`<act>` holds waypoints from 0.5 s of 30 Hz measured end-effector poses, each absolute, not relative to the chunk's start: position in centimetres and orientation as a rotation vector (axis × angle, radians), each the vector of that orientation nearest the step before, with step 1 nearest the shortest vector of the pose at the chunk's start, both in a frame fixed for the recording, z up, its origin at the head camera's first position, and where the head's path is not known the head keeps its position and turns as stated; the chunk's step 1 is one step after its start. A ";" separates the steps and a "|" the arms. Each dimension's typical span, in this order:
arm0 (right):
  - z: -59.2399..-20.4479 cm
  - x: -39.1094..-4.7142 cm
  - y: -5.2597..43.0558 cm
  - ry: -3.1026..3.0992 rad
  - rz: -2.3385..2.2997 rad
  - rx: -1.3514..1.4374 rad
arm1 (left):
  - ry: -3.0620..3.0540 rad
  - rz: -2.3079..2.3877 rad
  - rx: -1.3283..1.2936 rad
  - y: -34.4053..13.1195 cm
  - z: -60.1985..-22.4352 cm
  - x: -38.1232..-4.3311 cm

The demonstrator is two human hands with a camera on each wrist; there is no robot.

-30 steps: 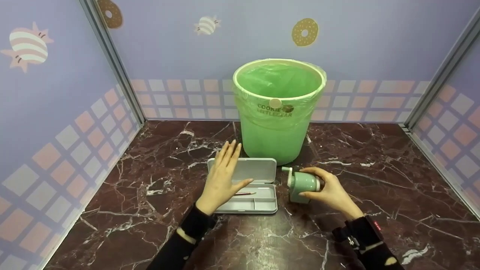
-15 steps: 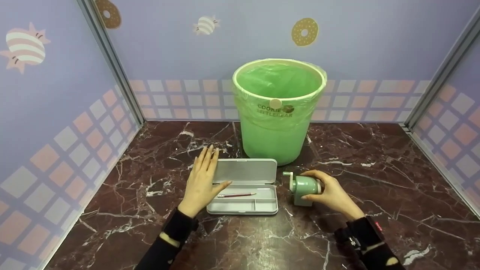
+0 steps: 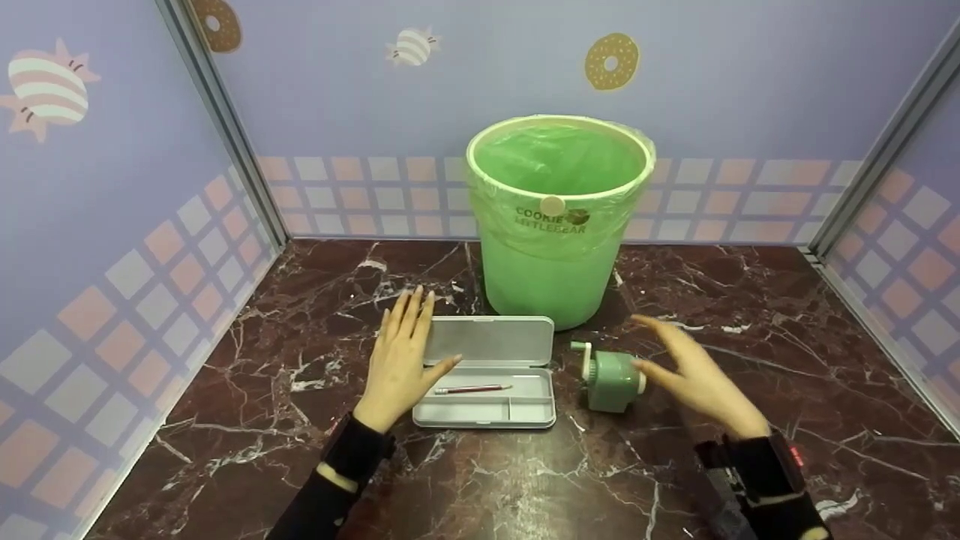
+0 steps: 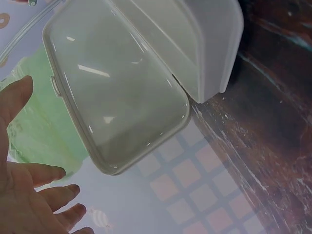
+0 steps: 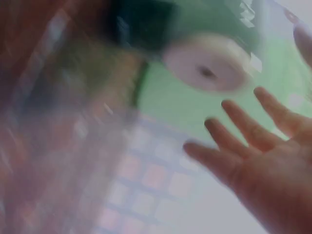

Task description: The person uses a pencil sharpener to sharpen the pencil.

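Observation:
A green crank pencil sharpener (image 3: 613,382) stands upright on the table, its crank toward the left. Just right of it is my right hand (image 3: 701,382), fingers spread; the right wrist view shows this open palm (image 5: 278,156) apart from the sharpener's round pale end (image 5: 207,63). The white pencil case (image 3: 461,412) lies with its lid (image 3: 491,341) raised. In its upper compartment rests a dark red pencil (image 3: 472,389). My left hand (image 3: 397,367) is held with straight fingers over the case's left side, gripping nothing. The left wrist view shows the hand (image 4: 29,195) beside the lid.
Behind the case stands a large green trash bin (image 3: 551,262) with a clear plastic liner. Patterned purple panels (image 3: 360,97) enclose the dark red marbled table (image 3: 337,277) at the back and both sides.
My left hand has moved left, uncovering more of the case and the pencil. After shifting the sharpener slightly right, my right hand has let go of it and drawn away to the right.

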State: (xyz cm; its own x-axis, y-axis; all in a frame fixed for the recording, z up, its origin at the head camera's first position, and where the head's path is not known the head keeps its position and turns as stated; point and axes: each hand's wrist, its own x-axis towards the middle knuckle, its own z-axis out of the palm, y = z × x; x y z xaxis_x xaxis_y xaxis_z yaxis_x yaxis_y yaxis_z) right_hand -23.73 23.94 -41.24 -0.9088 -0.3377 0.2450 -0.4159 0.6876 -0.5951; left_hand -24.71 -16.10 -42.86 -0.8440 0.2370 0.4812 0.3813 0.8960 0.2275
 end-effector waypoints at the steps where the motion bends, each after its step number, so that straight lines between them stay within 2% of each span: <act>1: -40.7 -23.5 24.2 -2.780 0.955 0.579 | -2.615 -0.427 -0.440 -16.1 -42.8 -24.7; 7: -39.5 -23.1 25.4 -2.733 0.539 0.339 | -2.659 -0.345 -0.385 -16.3 -42.1 -24.3; 15: -40.6 -23.1 25.4 -2.813 0.405 0.295 | -2.746 -0.337 -0.322 -16.8 -41.0 -23.3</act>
